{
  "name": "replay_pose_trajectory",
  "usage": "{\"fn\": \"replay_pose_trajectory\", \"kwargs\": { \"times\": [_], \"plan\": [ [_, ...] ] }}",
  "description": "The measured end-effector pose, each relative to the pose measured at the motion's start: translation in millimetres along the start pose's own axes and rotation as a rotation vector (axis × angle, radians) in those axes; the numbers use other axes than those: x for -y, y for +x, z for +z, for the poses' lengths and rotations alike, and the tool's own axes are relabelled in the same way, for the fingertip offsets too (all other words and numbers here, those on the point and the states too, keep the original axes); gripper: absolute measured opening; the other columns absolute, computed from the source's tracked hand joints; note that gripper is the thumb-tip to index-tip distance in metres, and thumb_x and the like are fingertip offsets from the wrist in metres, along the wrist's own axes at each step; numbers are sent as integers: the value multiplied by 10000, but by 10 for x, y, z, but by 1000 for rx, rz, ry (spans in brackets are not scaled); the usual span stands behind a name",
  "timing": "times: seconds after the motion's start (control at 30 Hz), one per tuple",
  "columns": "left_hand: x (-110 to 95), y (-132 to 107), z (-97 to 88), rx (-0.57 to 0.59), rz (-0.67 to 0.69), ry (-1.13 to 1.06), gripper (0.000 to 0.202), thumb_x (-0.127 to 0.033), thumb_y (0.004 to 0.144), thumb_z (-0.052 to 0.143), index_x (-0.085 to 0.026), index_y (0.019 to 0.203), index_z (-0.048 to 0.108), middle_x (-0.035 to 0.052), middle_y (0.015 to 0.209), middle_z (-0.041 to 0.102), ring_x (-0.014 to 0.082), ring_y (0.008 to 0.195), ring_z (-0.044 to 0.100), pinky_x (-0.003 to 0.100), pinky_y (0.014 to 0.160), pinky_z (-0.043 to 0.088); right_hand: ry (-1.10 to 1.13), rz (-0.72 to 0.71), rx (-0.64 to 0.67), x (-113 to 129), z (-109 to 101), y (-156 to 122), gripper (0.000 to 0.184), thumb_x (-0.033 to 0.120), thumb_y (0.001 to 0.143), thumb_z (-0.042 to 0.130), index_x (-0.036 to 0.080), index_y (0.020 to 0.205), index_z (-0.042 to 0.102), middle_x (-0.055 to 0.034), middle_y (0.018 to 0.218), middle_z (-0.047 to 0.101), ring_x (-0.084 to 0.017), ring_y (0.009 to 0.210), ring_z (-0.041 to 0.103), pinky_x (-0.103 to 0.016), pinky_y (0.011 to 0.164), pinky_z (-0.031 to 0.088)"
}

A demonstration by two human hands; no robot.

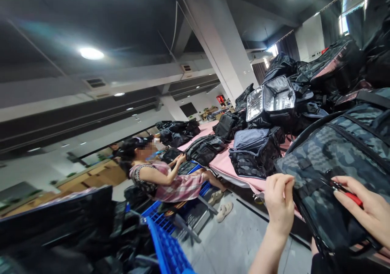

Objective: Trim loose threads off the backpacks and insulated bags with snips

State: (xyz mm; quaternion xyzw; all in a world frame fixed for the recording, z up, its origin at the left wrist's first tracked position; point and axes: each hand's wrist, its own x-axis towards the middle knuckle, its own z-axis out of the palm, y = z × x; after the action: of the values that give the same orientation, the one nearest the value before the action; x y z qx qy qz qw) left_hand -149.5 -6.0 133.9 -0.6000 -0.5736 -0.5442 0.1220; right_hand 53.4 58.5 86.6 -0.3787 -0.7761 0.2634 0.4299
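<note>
A dark camouflage bag (pixel 341 148) lies close in front of me at the right, its zips and straps showing. My right hand (pixel 365 201) is closed round a small tool with a red handle (pixel 353 199) and dark parts, over the bag's front. Its exact kind is hard to make out. At the bag's left edge, my left hand (pixel 278 203) is raised with fingers pinched together. Whatever may be between those fingertips is too small to see.
A pink-covered table (pixel 221 162) carries several dark bags, including an open silver-lined one (pixel 278 95). A co-worker (pixel 164 176) sits at the left, handling another bag (pixel 205 150). Blue plastic crates (pixel 169 245) and a heap of black bags (pixel 76 229) stand at the lower left.
</note>
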Motion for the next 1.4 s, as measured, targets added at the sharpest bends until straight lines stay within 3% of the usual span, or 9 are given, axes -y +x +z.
{"fn": "replay_pose_trajectory", "kwargs": {
  "times": [0.1, 0.2, 0.33, 0.57, 0.77, 0.87, 1.03, 1.17, 1.4],
  "plan": [
    [-48, 69, -73, 152, 106, -24, 120, -111, 871, 550, -196, 849, 632, 5, 782, 678, 124, 751, 619, 245, 711, 501, 66, 32, 68, -42, 104, -3, 430, 553, 917, 445, 280, 1245, 504, -19, 1086, 660, -189, 917, 657, -208, 686, 553],
    [-53, 109, -139, 208, 177, 35, 119, -111, 865, 562, -192, 880, 649, 22, 825, 696, 129, 764, 646, 249, 711, 531, 68, 6, 50, -87, 107, -41, 402, 524, 917, 477, 304, 1252, 507, 6, 1134, 642, -171, 963, 644, -189, 753, 541],
    [-99, 108, -200, 261, 389, 208, 112, -130, 856, 584, -171, 934, 652, 50, 895, 713, 148, 796, 658, 265, 723, 557, 36, -117, 1, -66, 89, -69, 315, 480, 923, 507, 340, 1203, 536, 52, 1148, 639, -124, 980, 638, -151, 852, 501],
    [-199, 50, -126, 327, 540, 484, 90, -82, 848, 543, -141, 820, 604, 56, 847, 696, 152, 709, 602, 274, 645, 549, -1, -231, -100, 40, 86, -46, 312, 490, 912, 526, 265, 1128, 526, 20, 948, 681, -135, 730, 673, -169, 603, 541],
    [-112, -2, -68, 18, 459, 204, 187, 8, 774, 551, -149, 863, 602, 62, 837, 701, 129, 763, 661, 230, 718, 573, -63, -378, -111, -5, 105, -44, 241, 394, 924, 539, 254, 1118, 565, 19, 1003, 682, -149, 806, 677, -213, 703, 557],
    [-74, -69, -60, -60, 390, 145, 226, 16, 768, 556, -168, 888, 609, 61, 850, 707, 124, 774, 676, 231, 729, 586, -93, -461, -79, -28, 114, -61, 255, 298, 926, 538, 241, 1174, 545, 10, 1053, 672, -153, 857, 669, -232, 749, 550],
    [-55, -127, -81, -42, 381, 186, 210, -19, 814, 562, -157, 960, 626, 90, 907, 716, 146, 841, 687, 257, 752, 602, -182, -567, -65, 40, 96, -28, 275, 223, 949, 499, 213, 1224, 504, -7, 1033, 665, -121, 833, 655, -219, 722, 521],
    [-81, -99, -120, 66, 403, 305, 192, -65, 851, 554, -134, 1010, 636, 116, 963, 713, 168, 890, 685, 270, 774, 602, -219, -603, -58, 125, 68, 14, 262, 214, 959, 473, 193, 1217, 516, -14, 963, 666, -107, 748, 644, -218, 663, 502],
    [-158, -61, -106, 167, 442, 445, 163, -57, 852, 521, -136, 951, 623, 80, 899, 697, 158, 797, 658, 261, 693, 572, -323, -652, -61, 256, 31, 18, 222, 205, 971, 398, 163, 1140, 535, -34, 900, 666, -123, 662, 635, -240, 578, 479]
  ]
}}
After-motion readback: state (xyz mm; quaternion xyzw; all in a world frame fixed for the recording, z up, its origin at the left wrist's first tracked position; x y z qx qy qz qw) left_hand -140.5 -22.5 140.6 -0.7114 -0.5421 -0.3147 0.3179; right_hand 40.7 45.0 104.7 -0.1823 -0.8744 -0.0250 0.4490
